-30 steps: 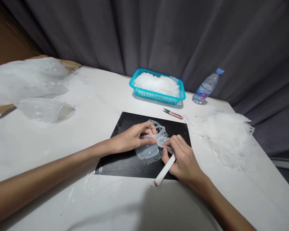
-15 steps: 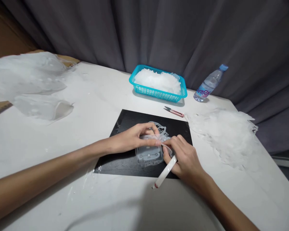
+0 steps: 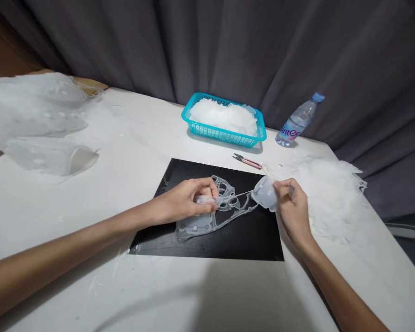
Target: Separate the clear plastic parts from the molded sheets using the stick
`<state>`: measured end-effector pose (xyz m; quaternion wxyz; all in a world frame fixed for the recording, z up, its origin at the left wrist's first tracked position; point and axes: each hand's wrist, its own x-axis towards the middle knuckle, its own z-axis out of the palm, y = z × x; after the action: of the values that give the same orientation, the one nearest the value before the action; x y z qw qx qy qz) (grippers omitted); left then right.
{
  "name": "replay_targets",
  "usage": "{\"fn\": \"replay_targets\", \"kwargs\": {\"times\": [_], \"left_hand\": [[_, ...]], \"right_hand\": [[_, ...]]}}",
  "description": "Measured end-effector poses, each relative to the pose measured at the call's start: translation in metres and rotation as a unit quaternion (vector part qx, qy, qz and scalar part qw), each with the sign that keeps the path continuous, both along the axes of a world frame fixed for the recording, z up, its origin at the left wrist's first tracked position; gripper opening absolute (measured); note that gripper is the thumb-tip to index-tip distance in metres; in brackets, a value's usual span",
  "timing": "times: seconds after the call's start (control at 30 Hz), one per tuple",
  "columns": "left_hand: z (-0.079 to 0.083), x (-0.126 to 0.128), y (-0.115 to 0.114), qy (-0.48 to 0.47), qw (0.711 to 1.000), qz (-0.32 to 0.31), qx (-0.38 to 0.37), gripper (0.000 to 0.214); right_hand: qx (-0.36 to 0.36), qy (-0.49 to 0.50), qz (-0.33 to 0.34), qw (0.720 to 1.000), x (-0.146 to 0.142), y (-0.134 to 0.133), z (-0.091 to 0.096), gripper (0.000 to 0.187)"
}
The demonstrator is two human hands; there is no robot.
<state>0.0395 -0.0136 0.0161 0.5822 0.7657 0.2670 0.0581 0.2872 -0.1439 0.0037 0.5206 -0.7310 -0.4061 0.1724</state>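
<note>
A translucent rubbery sheet (image 3: 195, 224) with moulded outlines lies on a black mat (image 3: 207, 246). My left hand (image 3: 190, 196) pinches its upper part, fingers closed over a folded bit. To the right, my right hand (image 3: 293, 205) grips the edge of a translucent rubbery piece (image 3: 263, 192) with small round spots, held up over the mat's right edge. Thin stretched strips (image 3: 240, 213) run between that piece and the sheet. Looped webbing (image 3: 224, 189) of the same material sits just beyond my left fingers. A small grey end of something shows at my right hand; its kind is unclear.
Behind the mat stands a turquoise basket (image 3: 224, 133) full of whitish pieces. Pink-handled thread snips (image 3: 248, 161) lie before it, a water bottle (image 3: 299, 121) to its right. Translucent scrap (image 3: 328, 198) is heaped at right; more translucent sheets (image 3: 38, 110) pile up at left.
My right hand has moved right and slightly away, drawing the piece from the sheet and stretching the strips. My left hand has shifted slightly left. The white strip in my right hand no longer shows lengthwise.
</note>
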Motion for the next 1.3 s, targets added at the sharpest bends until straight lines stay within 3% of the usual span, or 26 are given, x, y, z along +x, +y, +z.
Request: {"fn": "replay_targets", "kwargs": {"times": [0.07,0.13,0.2,0.27,0.33,0.4,0.47,0.53,0.67,0.8,0.93,1.0,1.07,1.1,1.17,1.2,1.23,1.27,1.3], "left_hand": [[0.006,-0.001,0.001,0.017,0.999,-0.007,0.043,0.026],[0.016,-0.003,-0.002,0.023,0.988,0.019,0.152,0.031],[0.028,-0.003,-0.011,0.017,0.956,0.068,0.285,0.036],[0.037,-0.002,-0.021,0.019,0.936,0.088,0.341,0.039],[0.038,0.001,-0.029,0.033,0.961,0.073,0.263,0.045],[0.032,0.004,-0.033,0.027,0.992,0.049,0.109,0.052],[0.020,0.008,-0.031,0.000,0.999,0.028,-0.018,0.049],[0.010,0.009,-0.026,-0.018,0.997,0.017,-0.071,0.043],[0.002,0.007,-0.023,-0.011,0.999,0.016,-0.048,0.037],[0.000,0.005,-0.025,-0.024,0.999,0.018,0.017,0.031],[-0.002,0.004,-0.027,-0.034,0.997,0.006,0.063,0.031],[-0.002,0.004,-0.030,-0.044,0.990,-0.007,0.135,0.031],[-0.003,0.002,-0.036,-0.081,0.957,-0.036,0.276,0.027],[-0.005,0.001,-0.040,-0.110,0.922,-0.057,0.367,0.025],[-0.009,-0.002,-0.048,-0.179,0.817,-0.093,0.540,0.022],[-0.011,-0.003,-0.051,-0.208,0.769,-0.103,0.596,0.021],[-0.014,-0.005,-0.053,-0.226,0.744,-0.105,0.620,0.020],[-0.015,-0.007,-0.054,-0.234,0.751,-0.096,0.610,0.019],[-0.017,-0.009,-0.054,-0.232,0.784,-0.081,0.570,0.016]], "right_hand": [[0.009,-0.006,0.027,1.000,-0.007,-0.005,0.001,0.030],[0.027,-0.050,0.053,0.997,-0.019,-0.011,0.000,0.026],[0.063,-0.124,0.066,0.988,-0.034,-0.016,-0.001,0.018],[0.107,-0.196,0.077,0.972,-0.049,-0.019,-0.002,0.008],[0.147,-0.253,0.112,0.950,-0.062,-0.022,-0.001,0.005],[0.159,-0.295,0.189,0.923,-0.070,-0.023,0.001,0.005],[0.144,-0.310,0.270,0.900,-0.070,-0.023,0.004,0.004],[0.117,-0.286,0.292,0.905,-0.061,-0.021,0.006,0.009],[0.045,-0.205,0.242,0.947,-0.038,-0.012,0.008,0.024],[-0.034,-0.139,0.316,0.938,-0.033,-0.004,0.007,0.022],[-0.051,-0.087,0.317,0.943,-0.040,-0.003,0.007,0.011],[-0.053,-0.059,0.311,0.947,-0.042,-0.003,0.008,0.013],[-0.070,-0.039,0.303,0.950,-0.042,-0.001,0.008,0.016],[-0.080,-0.044,0.289,0.953,-0.042,0.000,0.007,0.017],[-0.096,-0.100,0.234,0.962,-0.041,0.004,0.002,0.018],[-0.100,-0.143,0.200,0.964,-0.040,0.006,-0.001,0.018],[-0.104,-0.185,0.167,0.963,-0.038,0.009,-0.004,0.017],[-0.107,-0.220,0.140,0.960,-0.036,0.011,-0.007,0.018],[-0.110,-0.243,0.125,0.956,-0.032,0.013,-0.009,0.018]]}}
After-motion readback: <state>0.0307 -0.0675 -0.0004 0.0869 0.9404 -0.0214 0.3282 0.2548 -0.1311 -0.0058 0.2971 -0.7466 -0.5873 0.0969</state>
